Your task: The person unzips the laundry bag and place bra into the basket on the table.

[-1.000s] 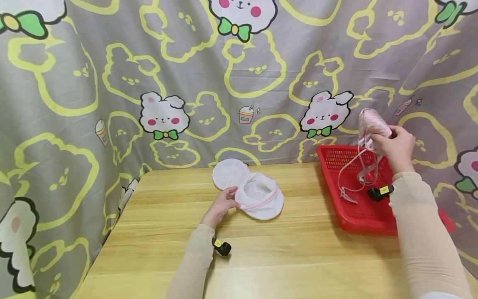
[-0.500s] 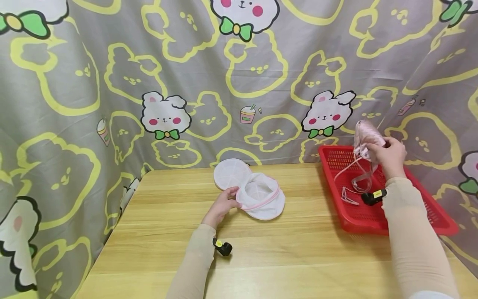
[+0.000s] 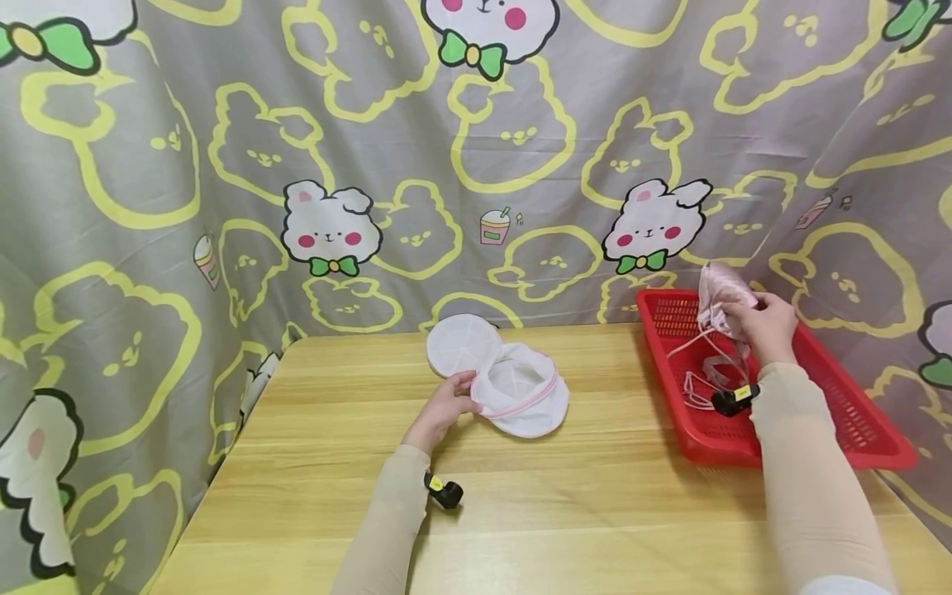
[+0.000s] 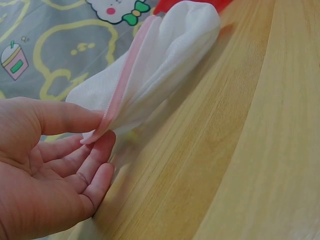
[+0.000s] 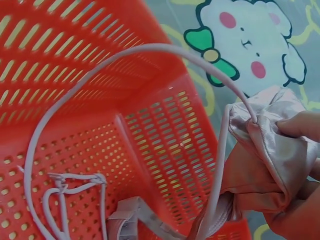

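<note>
A white mesh laundry bag (image 3: 513, 388) with a pink zip edge lies on the table, its mouth spread and a round end folded out behind. My left hand (image 3: 444, 409) pinches the zip edge (image 4: 116, 92) between thumb and fingers. Over the red basket (image 3: 840, 397), my right hand (image 3: 769, 326) grips a pink satin bra (image 3: 720, 297) by its folded cups. In the right wrist view, the bra's thin strap (image 5: 150, 48) loops across and its band (image 5: 125, 215) hangs down inside the basket. Part of the cups is hidden behind my fingers.
The wooden table (image 3: 558, 512) extends in front of the bag and basket. A grey curtain (image 3: 416, 165) with yellow outlines and cartoon animals hangs close behind the table and along both sides.
My right hand has come down and slightly left with the bra, so more of its straps sits inside the basket. The left hand keeps its hold on the laundry bag.
</note>
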Available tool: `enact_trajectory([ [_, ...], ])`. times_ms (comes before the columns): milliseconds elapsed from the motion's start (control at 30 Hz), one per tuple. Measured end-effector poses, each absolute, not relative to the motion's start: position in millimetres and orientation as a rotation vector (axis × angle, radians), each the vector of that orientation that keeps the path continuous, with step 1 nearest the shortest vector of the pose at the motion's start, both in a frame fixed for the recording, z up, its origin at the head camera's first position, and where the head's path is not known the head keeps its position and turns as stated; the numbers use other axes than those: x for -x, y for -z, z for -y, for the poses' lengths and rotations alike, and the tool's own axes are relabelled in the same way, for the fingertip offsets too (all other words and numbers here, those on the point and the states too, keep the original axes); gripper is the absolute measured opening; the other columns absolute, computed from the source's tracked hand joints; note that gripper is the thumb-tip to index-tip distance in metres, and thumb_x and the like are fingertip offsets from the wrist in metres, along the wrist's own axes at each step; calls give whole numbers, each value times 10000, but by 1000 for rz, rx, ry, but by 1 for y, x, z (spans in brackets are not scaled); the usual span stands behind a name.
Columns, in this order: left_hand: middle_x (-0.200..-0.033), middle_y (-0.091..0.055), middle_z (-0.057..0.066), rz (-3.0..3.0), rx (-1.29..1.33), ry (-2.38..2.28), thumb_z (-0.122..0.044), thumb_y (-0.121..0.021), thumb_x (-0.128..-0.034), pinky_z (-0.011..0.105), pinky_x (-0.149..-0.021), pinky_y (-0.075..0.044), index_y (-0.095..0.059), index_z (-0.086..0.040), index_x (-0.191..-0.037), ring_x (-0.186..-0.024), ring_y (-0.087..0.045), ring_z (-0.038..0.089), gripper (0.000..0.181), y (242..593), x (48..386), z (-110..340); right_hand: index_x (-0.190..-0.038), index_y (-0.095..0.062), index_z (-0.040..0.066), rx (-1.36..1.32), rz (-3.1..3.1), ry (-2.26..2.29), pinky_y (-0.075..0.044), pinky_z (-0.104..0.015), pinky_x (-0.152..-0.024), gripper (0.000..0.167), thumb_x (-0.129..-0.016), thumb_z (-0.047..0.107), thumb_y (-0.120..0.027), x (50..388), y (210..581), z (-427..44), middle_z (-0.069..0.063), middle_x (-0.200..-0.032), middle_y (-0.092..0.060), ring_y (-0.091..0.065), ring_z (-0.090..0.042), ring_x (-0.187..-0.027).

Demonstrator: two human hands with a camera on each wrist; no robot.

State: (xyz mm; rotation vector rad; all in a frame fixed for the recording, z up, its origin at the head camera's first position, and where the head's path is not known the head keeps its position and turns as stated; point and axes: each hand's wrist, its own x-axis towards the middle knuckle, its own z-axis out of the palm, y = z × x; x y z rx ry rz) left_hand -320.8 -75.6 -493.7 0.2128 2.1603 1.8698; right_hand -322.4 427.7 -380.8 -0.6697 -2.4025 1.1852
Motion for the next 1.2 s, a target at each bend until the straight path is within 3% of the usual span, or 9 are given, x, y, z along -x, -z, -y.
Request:
enact_trajectory([
  [167,-1401,-519,203,-2155,-192,-1872,88,-651,-794,284,-914,-479,-422,-18,-1434,-1175,-537,265,689,492,320,75,-1418,-434,-37,699,2427,-1212,-365,-213,-690,747,-892,460,-618,323,388,-430,-242,-1404,-447,-440,-285,-1048],
  [367,-1396,-518,220,-2153,-193,-1880,95,-648,-795,267,-898,-480,-417,-5,-1435,-1172,-538,273,688,492,320,75,-1397,-457,-46,680,2497,-1202,-377,-186,-652,731,-896,465,-607,322,395,-432,-245,-1373,-477,-460,-255,-987],
  [533,-1403,-509,234,-2148,-192,-1884,96,-650,-796,257,-891,-474,-411,5,-1437,-1191,-530,294,691,493,321,75,-1356,-479,-67,657,2584,-1225,-439,-185,-589,682,-900,419,-624,320,400,-432,-187,-1177,-540,-484,-105,-800],
  [633,-1420,-488,247,-2142,-201,-1877,94,-649,-800,252,-891,-467,-392,17,-1445,-1208,-522,301,699,493,322,76,-1337,-474,-48,669,2597,-1344,-517,-232,-622,636,-898,380,-643,318,401,-431,-102,-1055,-515,-490,-35,-725],
  [900,-1411,-480,279,-2116,-223,-1865,112,-631,-797,250,-881,-474,-384,64,-1430,-1170,-538,298,682,468,308,77,-1314,-473,-6,725,2657,-1517,-581,-388,-756,547,-905,317,-638,313,401,-429,48,-852,-537,-560,-56,-701],
  [1033,-1406,-488,275,-2121,-216,-1870,111,-629,-802,260,-896,-472,-394,62,-1425,-1166,-542,290,667,460,301,76,-1216,-556,-67,667,2752,-1405,-558,-364,-669,470,-886,255,-647,312,401,-430,98,-683,-570,-559,-86,-657],
  [1200,-1391,-499,279,-2142,-214,-1876,114,-633,-795,275,-901,-471,-400,61,-1420,-1154,-545,292,669,461,300,75,-912,-715,-24,568,2845,-1352,-516,-313,-597,215,-842,174,-672,314,404,-434,81,-598,-588,-561,-119,-615],
])
